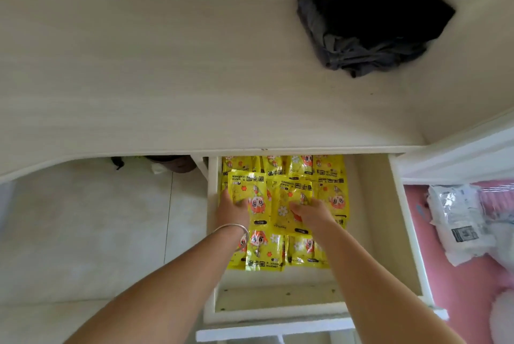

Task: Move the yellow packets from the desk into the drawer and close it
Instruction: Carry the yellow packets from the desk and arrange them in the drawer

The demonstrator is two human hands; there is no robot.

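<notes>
Both hands, the left hand [232, 208] and right hand [310, 211], rest with relaxed fingers, gripping nothing, on the yellow packets [281, 204] lying flat in the open drawer [372, 204], whose front panel lies nearest the person, so closing requires a push toward the desk [167, 79].

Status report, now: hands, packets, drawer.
Left hand and right hand both flat on yellow packets in the drawer. Drawer open. No packets visible on desk; dark clothes there.
</notes>
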